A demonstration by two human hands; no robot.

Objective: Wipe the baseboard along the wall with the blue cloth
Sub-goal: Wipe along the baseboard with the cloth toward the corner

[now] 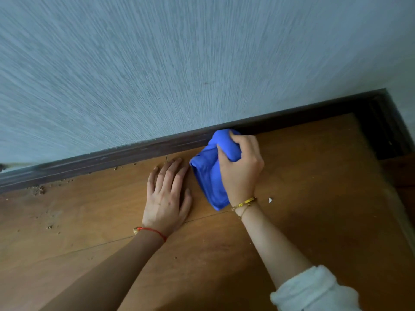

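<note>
The dark brown wooden baseboard [139,151] runs as a long strip from the lower left edge of the frame up to the right, ending in a dark corner at the upper right, where it meets a second strip coming down the right side. Above it stands the pale grey textured wall [157,63]; below it lies the orange-brown wooden floor [314,187].

The bright blue soft cloth [208,173] sits bunched at the centre of the frame, its long axis pointing from the lower middle up towards the baseboard. Its upper end touches the baseboard, and its lower end hangs beside the right wrist.

The baseboard stretches free on both sides of the cloth, a longer run to the left and a shorter one to the right before the corner. Small crumbs of debris [38,190] lie on the floor along the baseboard at the left.

The right hand [240,167] grips the cloth, fingers curled round its upper bunch, forearm reaching in from the lower right with a rolled white sleeve [314,290] and a gold bracelet [244,203]. The left hand [168,198] lies flat on the floor just left of the cloth, fingers straight and together, pointing towards the baseboard, a red string bracelet [150,232] on its wrist.
</note>
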